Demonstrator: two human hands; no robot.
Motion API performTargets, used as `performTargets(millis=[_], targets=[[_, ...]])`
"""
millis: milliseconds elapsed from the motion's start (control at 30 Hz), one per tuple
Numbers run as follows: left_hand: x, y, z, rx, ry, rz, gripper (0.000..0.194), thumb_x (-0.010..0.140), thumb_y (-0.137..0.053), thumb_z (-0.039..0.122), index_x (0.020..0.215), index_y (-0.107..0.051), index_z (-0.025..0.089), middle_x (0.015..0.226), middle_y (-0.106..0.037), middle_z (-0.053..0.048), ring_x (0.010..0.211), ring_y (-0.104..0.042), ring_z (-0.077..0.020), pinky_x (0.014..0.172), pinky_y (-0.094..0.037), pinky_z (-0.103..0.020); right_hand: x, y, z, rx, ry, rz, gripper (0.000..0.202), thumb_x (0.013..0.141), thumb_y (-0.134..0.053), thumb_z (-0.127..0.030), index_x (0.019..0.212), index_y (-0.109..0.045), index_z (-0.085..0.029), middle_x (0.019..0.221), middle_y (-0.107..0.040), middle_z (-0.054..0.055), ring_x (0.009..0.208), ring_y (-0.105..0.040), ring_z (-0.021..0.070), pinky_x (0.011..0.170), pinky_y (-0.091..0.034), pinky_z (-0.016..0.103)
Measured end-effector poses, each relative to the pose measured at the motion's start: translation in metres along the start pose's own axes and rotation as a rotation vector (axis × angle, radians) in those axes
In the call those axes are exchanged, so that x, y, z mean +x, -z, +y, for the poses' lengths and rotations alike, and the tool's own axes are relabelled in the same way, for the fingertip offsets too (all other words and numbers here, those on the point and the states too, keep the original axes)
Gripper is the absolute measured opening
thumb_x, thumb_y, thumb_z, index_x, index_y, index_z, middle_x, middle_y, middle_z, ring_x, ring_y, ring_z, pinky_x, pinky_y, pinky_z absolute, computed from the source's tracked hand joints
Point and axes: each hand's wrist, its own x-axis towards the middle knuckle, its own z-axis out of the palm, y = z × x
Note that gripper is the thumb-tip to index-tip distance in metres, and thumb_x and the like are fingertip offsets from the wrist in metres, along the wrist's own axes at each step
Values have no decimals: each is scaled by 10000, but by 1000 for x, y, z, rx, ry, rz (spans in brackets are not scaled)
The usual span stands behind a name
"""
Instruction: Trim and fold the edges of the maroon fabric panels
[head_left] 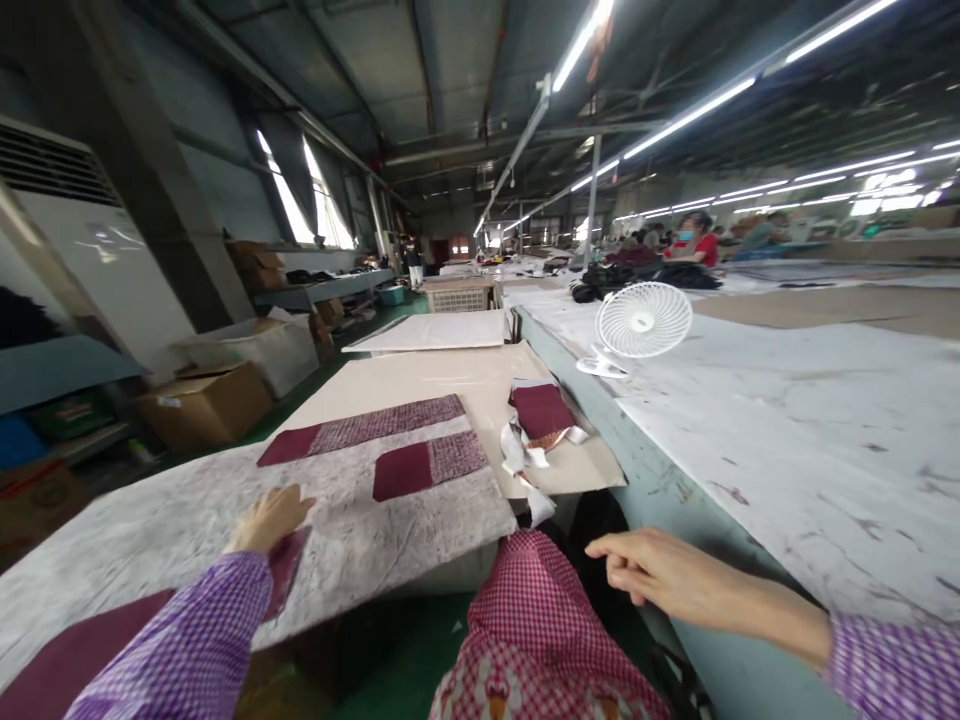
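My left hand (274, 518) is low over the grey-white board (352, 545), its fingers bent and its thumb apart, with no object visible in it. Beneath my left wrist lies a maroon fabric piece (286, 572), partly covered by the hand and sleeve. Two strips, each part maroon and part speckled, lie farther up the board: a long one (375, 425) and a shorter one (431, 465). My right hand (652, 570) hangs in the air beside the right table's edge, index finger stretched out, other fingers loosely curled, nothing in it.
Maroon pieces with white scraps (541, 412) lie on the beige board (420, 375). Another maroon piece (82, 650) is at lower left. A white fan (643, 320) stands on the long right table (750, 420). Cardboard boxes (206, 405) are at left; a person in red (701, 245) is far off.
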Motion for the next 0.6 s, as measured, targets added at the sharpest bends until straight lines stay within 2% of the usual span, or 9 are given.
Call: performTargets(millis=[67, 133, 233, 300, 400, 500, 600], targets=[[6, -2, 17, 43, -26, -1, 231, 804, -495, 355, 717, -590, 163, 911, -644, -152, 935, -596, -358, 799, -422, -459, 0, 0, 0, -7, 4, 12, 378, 827, -422, -178, 1109, -668, -125, 737, -685, 43, 650, -636, 146, 673, -457, 238], [8, -9, 40, 29, -99, -12, 229, 818, -487, 340, 726, -607, 167, 905, -653, -129, 929, -604, -316, 791, -428, -401, 4, 3, 0, 15, -2, 30, 374, 834, -426, -183, 1110, -669, -118, 763, -698, 53, 671, -643, 147, 678, -462, 238], [6, -27, 81, -29, -229, -28, 212, 822, -514, 336, 759, -643, 179, 876, -668, -86, 907, -613, -252, 796, -427, -333, 27, 14, -5, 49, -11, 49, 365, 834, -451, -195, 1112, -665, -93, 773, -703, 69, 696, -651, 149, 671, -472, 234], [2, -41, 107, -72, -294, -8, 186, 824, -541, 322, 857, -660, 183, 937, -671, -70, 952, -603, -220, 841, -418, -301, 57, 22, -12, 62, -12, 17, 365, 820, -489, -202, 1118, -656, -74, 750, -696, 75, 693, -650, 153, 641, -475, 231], [-7, -59, 137, -114, -323, 58, 214, 841, -537, 306, 946, -651, 159, 1017, -651, -88, 1019, -573, -219, 885, -411, -299, 119, 26, -22, 164, -50, -55, 443, 796, -543, -204, 1219, -595, -83, 809, -696, 79, 665, -645, 157, 531, -461, 215], [-16, -71, 155, -141, -319, 131, 230, 859, -515, 308, 972, -635, 147, 1051, -628, -99, 1048, -548, -235, 888, -418, -318, 180, 15, -26, 200, -167, 121, 526, 767, -620, -217, 1283, -553, -134, 974, -695, 93, 733, -658, 171, 574, -474, 225], [-23, -79, 164, -169, -329, 185, 214, 868, -506, 308, 974, -621, 162, 1050, -619, -85, 1051, -540, -224, 882, -421, -311, 226, -7, -24, 206, -252, 245, 566, 835, -568, -297, 1361, -460, -119, 1141, -643, 147, 837, -666, 201, 677, -495, 265]])
